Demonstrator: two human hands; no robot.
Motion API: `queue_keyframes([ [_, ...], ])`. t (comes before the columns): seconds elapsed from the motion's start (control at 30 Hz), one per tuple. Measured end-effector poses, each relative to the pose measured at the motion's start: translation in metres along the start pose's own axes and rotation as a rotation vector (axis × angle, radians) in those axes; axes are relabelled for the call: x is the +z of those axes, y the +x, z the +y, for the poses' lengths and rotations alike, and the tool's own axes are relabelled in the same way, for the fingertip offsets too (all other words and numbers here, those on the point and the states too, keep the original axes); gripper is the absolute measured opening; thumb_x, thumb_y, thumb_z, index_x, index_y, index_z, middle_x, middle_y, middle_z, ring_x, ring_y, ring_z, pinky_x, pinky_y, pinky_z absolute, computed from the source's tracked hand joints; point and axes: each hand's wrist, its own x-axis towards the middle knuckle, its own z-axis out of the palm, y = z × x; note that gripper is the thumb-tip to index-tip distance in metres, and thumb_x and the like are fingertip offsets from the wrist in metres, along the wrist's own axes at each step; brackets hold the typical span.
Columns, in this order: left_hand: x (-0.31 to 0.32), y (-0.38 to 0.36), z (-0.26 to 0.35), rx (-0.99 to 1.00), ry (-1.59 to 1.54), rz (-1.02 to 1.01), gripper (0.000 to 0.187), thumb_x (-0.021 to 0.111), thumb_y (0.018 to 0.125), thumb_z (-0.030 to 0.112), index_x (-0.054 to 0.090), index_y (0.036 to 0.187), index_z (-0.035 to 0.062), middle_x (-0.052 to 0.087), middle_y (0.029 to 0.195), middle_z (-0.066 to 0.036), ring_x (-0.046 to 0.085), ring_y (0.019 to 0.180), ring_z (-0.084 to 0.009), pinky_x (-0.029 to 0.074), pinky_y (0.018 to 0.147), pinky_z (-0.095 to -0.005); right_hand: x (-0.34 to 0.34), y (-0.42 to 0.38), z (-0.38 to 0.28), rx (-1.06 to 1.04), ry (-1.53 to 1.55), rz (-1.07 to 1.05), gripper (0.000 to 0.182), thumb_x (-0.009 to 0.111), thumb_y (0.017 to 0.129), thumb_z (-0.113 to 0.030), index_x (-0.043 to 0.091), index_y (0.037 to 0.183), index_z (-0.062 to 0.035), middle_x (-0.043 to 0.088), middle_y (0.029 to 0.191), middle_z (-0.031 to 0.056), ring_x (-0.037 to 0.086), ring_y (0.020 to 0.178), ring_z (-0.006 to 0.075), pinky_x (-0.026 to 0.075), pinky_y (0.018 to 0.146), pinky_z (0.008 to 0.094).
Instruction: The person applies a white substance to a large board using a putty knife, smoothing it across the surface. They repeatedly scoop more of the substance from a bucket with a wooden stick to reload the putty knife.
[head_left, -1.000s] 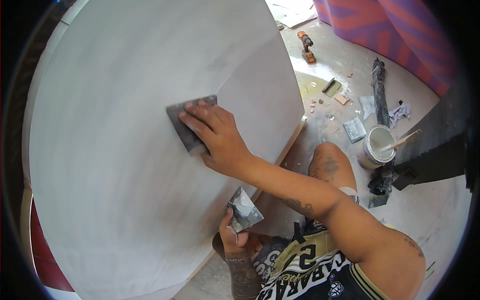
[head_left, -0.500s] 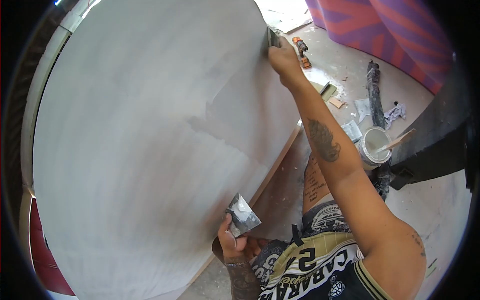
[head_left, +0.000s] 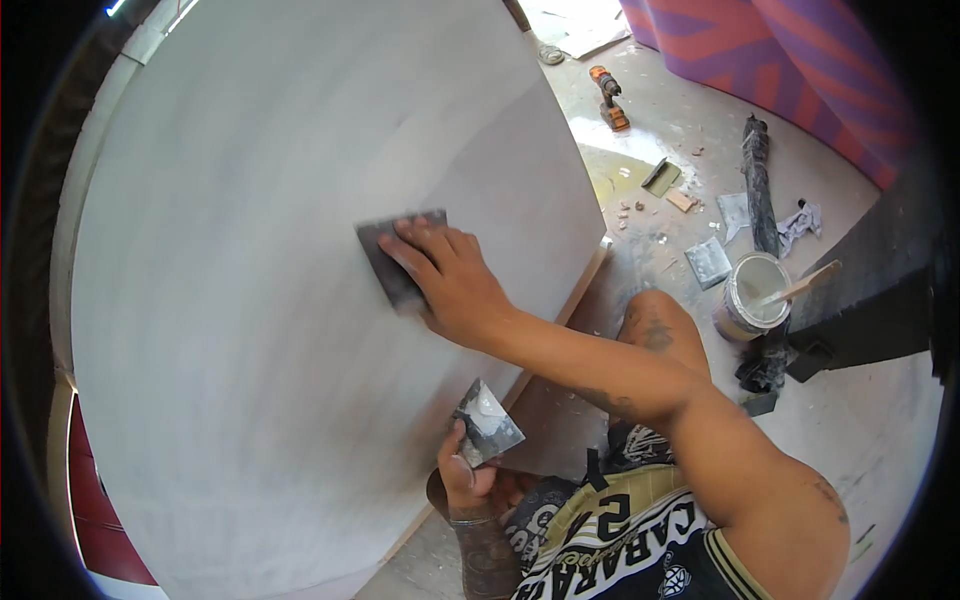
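Observation:
Near the middle of the large pale panel [head_left: 250, 330], my right hand [head_left: 455, 285] grips a dark flat spreader [head_left: 385, 262] and presses it against the panel surface, fingers spread over its face. Lower down, by the panel's wooden edge, my left hand [head_left: 465, 475] is closed round a second spreader [head_left: 488, 422]. White paste lies on that one's face. A smooth grey patch shows on the panel to the upper right of my right hand.
On the floor at the right are an orange drill [head_left: 609, 98], an open bucket [head_left: 752, 296] with a wooden stick, a dark wrapped roll [head_left: 758, 185], a crumpled cloth [head_left: 800, 224] and small scraps. A black structure [head_left: 870, 285] stands at far right.
My right hand has moved with its spreader from the panel's upper right edge down and left to its middle. My left hand has barely moved.

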Motion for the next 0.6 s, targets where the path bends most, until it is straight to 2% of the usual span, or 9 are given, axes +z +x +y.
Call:
queue_keyframes([
  [0.1, 0.007, -0.001, 0.004, -0.01, 0.006, -0.06, 0.028, 0.061, 0.092, 0.023, 0.062, 0.115, 0.0076, 0.069, 0.11, -0.007, 0.068, 0.098, -0.0249, 0.057, 0.08, -0.0424, -0.027, -0.002, 0.034, 0.036, 0.108, 0.032, 0.063, 0.064, 0.07, 0.001, 0.05, 0.131, -0.0018, 0.051, 0.131, 0.0224, 0.049, 0.121, 0.0384, 0.041, 0.097, 0.0487],
  [0.17, 0.01, -0.003, 0.002, -0.013, 0.0, -0.046, 0.028, 0.06, 0.092, 0.023, 0.062, 0.115, 0.0076, 0.069, 0.11, -0.007, 0.068, 0.097, -0.025, 0.057, 0.079, -0.0422, -0.032, 0.02, 0.081, 0.255, 0.013, 0.36, 0.056, 0.061, 0.073, -0.001, 0.052, 0.128, 0.0004, 0.054, 0.125, 0.0244, 0.052, 0.116, 0.0404, 0.042, 0.096, 0.0474],
  [0.23, 0.017, -0.004, 0.001, -0.002, 0.007, 0.017, 0.028, 0.06, 0.092, 0.023, 0.062, 0.115, 0.0074, 0.069, 0.108, -0.007, 0.068, 0.095, -0.0249, 0.057, 0.075, -0.0418, -0.054, 0.05, 0.124, 0.614, 0.077, 0.304, 0.049, 0.057, 0.076, -0.004, 0.054, 0.125, 0.0021, 0.056, 0.12, 0.0258, 0.052, 0.112, 0.0424, 0.043, 0.097, 0.0443],
  [0.33, 0.007, 0.0, 0.001, 0.008, 0.042, -0.021, 0.029, 0.06, 0.092, 0.023, 0.061, 0.116, 0.0066, 0.069, 0.106, -0.007, 0.068, 0.093, -0.0248, 0.057, 0.073, -0.041, -0.05, 0.078, 0.125, 0.499, 0.246, 0.404, 0.046, 0.055, 0.077, -0.004, 0.055, 0.123, 0.002, 0.057, 0.118, 0.0248, 0.053, 0.109, 0.0423, 0.045, 0.096, 0.0416],
  [0.4, 0.006, 0.0, -0.001, 0.01, 0.011, -0.005, 0.03, 0.06, 0.092, 0.023, 0.06, 0.117, 0.0062, 0.069, 0.107, -0.007, 0.068, 0.094, -0.0248, 0.057, 0.073, -0.0406, -0.037, 0.081, 0.088, 0.269, 0.228, 0.472, 0.049, 0.057, 0.076, -0.005, 0.054, 0.124, 0.0009, 0.057, 0.119, 0.0233, 0.053, 0.11, 0.0424, 0.045, 0.095, 0.0435],
  [0.43, 0.007, 0.0, -0.003, 0.012, -0.006, 0.006, 0.031, 0.06, 0.092, 0.022, 0.06, 0.118, 0.006, 0.069, 0.107, -0.007, 0.068, 0.094, -0.0248, 0.057, 0.073, -0.0403, -0.033, 0.081, 0.063, 0.235, 0.178, 0.443, 0.051, 0.059, 0.074, -0.004, 0.054, 0.125, 0.0, 0.057, 0.12, 0.022, 0.053, 0.111, 0.0412, 0.044, 0.094, 0.0444],
  [0.53, -0.001, 0.002, -0.005, 0.03, 0.004, 0.051, 0.033, 0.061, 0.093, 0.026, 0.059, 0.12, 0.0065, 0.069, 0.106, -0.007, 0.069, 0.089, -0.0261, 0.057, 0.063, -0.0411, -0.017, 0.067, -0.005, 0.119, 0.145, 0.34, 0.06, 0.065, 0.066, -0.001, 0.055, 0.126, -0.0029, 0.055, 0.127, 0.0175, 0.052, 0.116, 0.0364, 0.04, 0.095, 0.0463],
  [0.6, -0.004, 0.005, -0.009, 0.063, 0.013, 0.084, 0.033, 0.061, 0.093, 0.026, 0.059, 0.12, 0.0068, 0.069, 0.106, -0.007, 0.069, 0.089, -0.0262, 0.056, 0.063, -0.0414, -0.005, 0.052, -0.03, 0.05, 0.157, 0.253, 0.064, 0.067, 0.063, 0.0, 0.055, 0.126, -0.0052, 0.052, 0.131, 0.0143, 0.05, 0.119, 0.0336, 0.039, 0.095, 0.0452],
])
